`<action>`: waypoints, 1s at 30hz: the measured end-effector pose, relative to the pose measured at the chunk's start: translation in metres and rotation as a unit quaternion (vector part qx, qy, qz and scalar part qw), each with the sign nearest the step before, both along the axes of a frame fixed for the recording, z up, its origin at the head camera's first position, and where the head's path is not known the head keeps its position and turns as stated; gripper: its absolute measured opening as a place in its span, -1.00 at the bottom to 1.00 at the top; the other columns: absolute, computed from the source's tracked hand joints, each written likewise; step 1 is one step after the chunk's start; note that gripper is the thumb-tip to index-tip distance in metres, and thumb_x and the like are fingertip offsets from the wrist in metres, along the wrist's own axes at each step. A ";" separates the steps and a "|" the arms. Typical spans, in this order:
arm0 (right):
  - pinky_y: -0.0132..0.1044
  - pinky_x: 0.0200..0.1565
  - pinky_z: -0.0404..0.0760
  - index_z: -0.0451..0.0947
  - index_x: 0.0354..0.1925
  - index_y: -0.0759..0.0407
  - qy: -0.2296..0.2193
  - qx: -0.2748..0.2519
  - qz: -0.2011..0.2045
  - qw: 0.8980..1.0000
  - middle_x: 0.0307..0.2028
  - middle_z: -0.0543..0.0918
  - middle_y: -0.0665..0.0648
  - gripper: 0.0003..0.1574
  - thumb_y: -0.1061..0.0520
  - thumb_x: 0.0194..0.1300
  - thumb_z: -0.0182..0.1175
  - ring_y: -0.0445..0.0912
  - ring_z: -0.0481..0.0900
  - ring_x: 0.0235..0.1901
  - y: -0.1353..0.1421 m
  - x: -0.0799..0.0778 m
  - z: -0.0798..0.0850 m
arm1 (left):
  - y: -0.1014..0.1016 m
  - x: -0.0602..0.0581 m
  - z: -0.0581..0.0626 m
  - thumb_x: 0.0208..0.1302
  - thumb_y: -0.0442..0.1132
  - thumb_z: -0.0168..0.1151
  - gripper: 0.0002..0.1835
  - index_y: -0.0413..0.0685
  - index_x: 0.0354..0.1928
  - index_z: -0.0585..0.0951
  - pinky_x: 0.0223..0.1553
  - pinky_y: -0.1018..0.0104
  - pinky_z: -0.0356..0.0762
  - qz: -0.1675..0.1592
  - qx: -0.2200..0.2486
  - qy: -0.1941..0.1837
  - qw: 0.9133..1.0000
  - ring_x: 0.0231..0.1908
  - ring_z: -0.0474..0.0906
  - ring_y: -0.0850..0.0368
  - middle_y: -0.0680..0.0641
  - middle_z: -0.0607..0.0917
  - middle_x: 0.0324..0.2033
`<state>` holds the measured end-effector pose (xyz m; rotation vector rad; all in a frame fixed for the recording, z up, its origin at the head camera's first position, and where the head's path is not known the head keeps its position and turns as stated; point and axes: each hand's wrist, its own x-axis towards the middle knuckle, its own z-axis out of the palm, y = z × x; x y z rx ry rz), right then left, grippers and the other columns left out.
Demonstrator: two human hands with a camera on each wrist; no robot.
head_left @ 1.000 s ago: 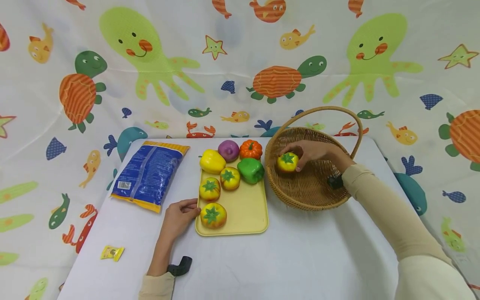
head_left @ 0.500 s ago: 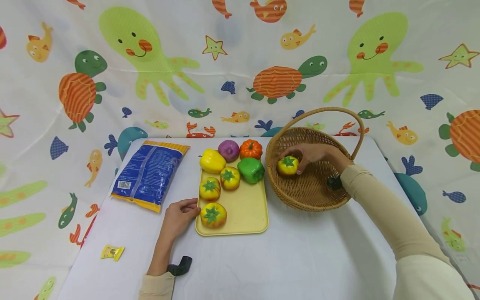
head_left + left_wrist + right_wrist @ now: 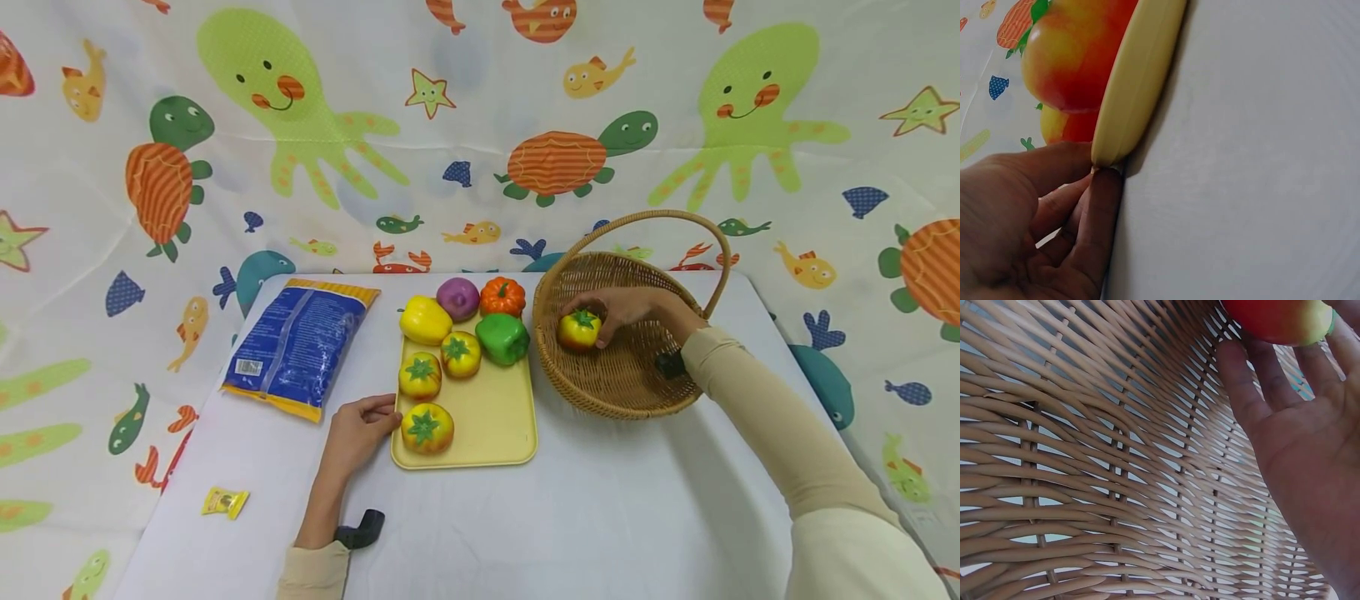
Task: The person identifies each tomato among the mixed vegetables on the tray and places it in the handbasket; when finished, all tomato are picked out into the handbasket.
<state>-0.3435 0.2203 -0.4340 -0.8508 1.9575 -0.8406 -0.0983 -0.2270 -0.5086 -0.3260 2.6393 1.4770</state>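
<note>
Right hand (image 3: 628,306) pinches the yellow-red tomato (image 3: 579,334), inside the basket (image 3: 615,390) at 9 o'clock. Left hand (image 3: 356,433) pinches the tray (image 3: 491,421) rim at 8 o'clock. Tomato looks like plastic: probably light, stiff, sturdy, slightly slippery. Best hold: widest part, thumb 4 o'clock, fingers 10.

Head view: we see a held tomato (image 3: 580,331), yellow-red w/ green leafy top up, inside the brown wicker basket (image 3: 618,390), nr its 9 o'clock wall; arched handle (image 3: 660,213) approx. 12–1 o'clock. Rect. pale-yellow tray (image 3: 491,421) lies flat, just beside, at basket's 8 o'clock.
</note>
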 end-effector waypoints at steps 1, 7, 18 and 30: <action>0.04 0.27 0.26 0.36 0.37 0.06 0.002 0.002 0.000 1.000 0.36 0.27 0.20 -0.03 0.28 0.01 0.52 0.13 0.26 0.26 0.000 0.000 0.001 | 0.000 0.000 0.000 0.24 -0.19 0.38 -0.61 -0.15 0.10 0.67 -0.21 0.34 0.56 0.000 0.000 0.000 1.000 -0.28 0.63 0.12 -0.04 0.71 -0.27; 0.07 0.30 0.20 0.35 0.38 0.06 0.011 0.002 0.009 1.000 0.38 0.26 0.17 -0.02 0.22 0.02 0.53 0.12 0.23 0.28 0.000 0.001 0.001 | 0.000 0.000 0.001 0.24 -0.19 0.38 -0.60 -0.15 0.10 0.67 -0.22 0.34 0.56 -0.001 0.001 0.000 1.000 -0.28 0.63 0.12 -0.04 0.71 -0.27; 0.13 0.31 0.18 0.34 0.40 0.05 0.058 0.006 0.023 0.998 0.40 0.28 0.15 -0.04 0.20 0.08 0.50 0.12 0.17 0.35 -0.001 0.006 0.006 | -0.003 0.000 -0.004 0.22 -0.20 0.39 -0.60 -0.16 0.09 0.67 -0.23 0.33 0.57 -0.003 -0.001 0.015 1.000 -0.28 0.66 0.12 -0.05 0.72 -0.27; 0.05 0.17 0.42 0.36 0.39 -0.02 0.197 0.013 -0.072 0.978 0.29 0.45 0.08 -0.16 -0.06 0.21 0.42 0.02 0.43 0.22 -0.009 0.054 0.078 | -0.005 0.003 -0.005 0.24 -0.20 0.38 -0.60 -0.15 0.11 0.66 -0.20 0.34 0.58 -0.009 0.000 0.019 1.000 -0.25 0.67 0.12 -0.05 0.72 -0.25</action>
